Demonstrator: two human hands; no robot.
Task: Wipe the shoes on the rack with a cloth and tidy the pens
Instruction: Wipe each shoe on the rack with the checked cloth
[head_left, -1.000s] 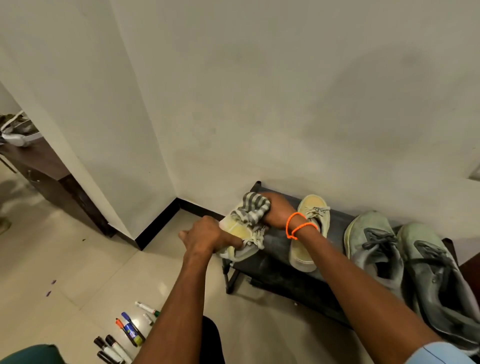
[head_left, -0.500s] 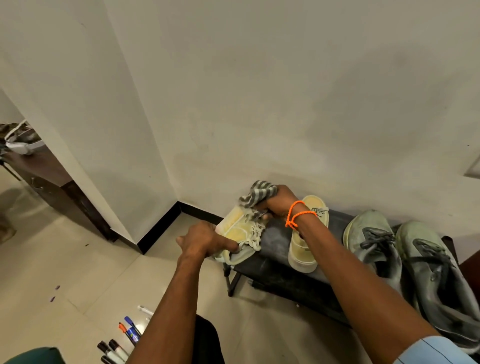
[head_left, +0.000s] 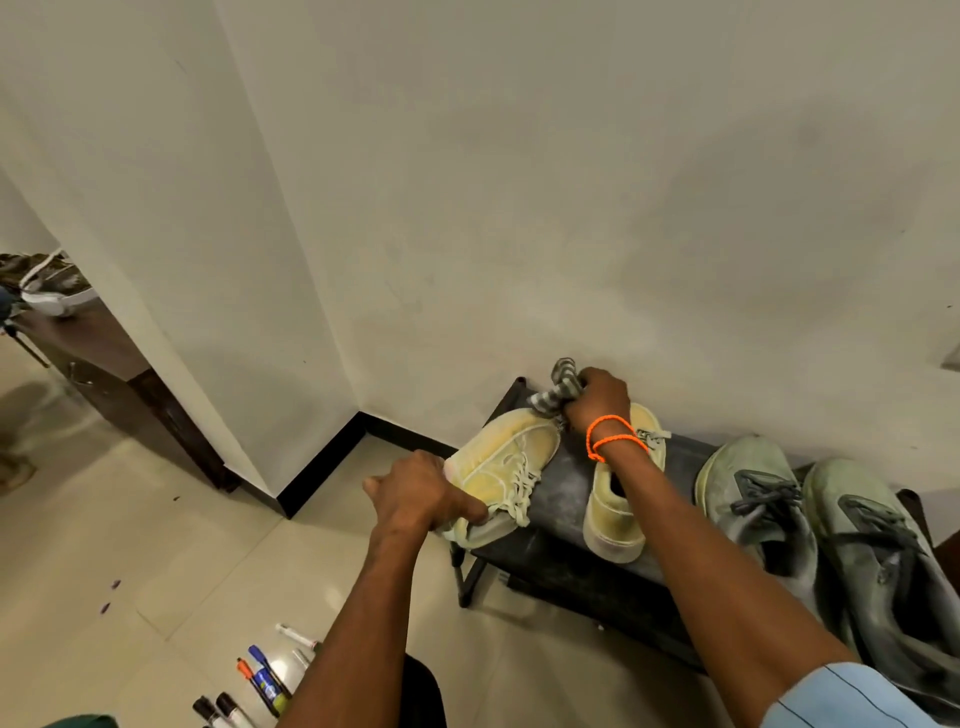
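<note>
Dusty yellow shoe (head_left: 501, 462) on rack (head_left: 563, 499), heel gripped by left hand (head_left: 423, 493); right hand (head_left: 597, 397) clutching striped cloth (head_left: 558, 387) at toe.

Left hand (head_left: 421, 493) at frame centre grips the heel of a tilted yellow shoe (head_left: 501, 467) at the rack's (head_left: 561, 499) left end. Right hand (head_left: 597, 397), orange cord (head_left: 613, 439) on the wrist, clutches a striped cloth (head_left: 558, 387) at the shoe's toe, near the wall. Second yellow shoe (head_left: 618, 519) sits just right; two grey-green shoes (head_left: 810, 519) at far right. Pens (head_left: 260, 680) lie on the floor, lower left.
</note>
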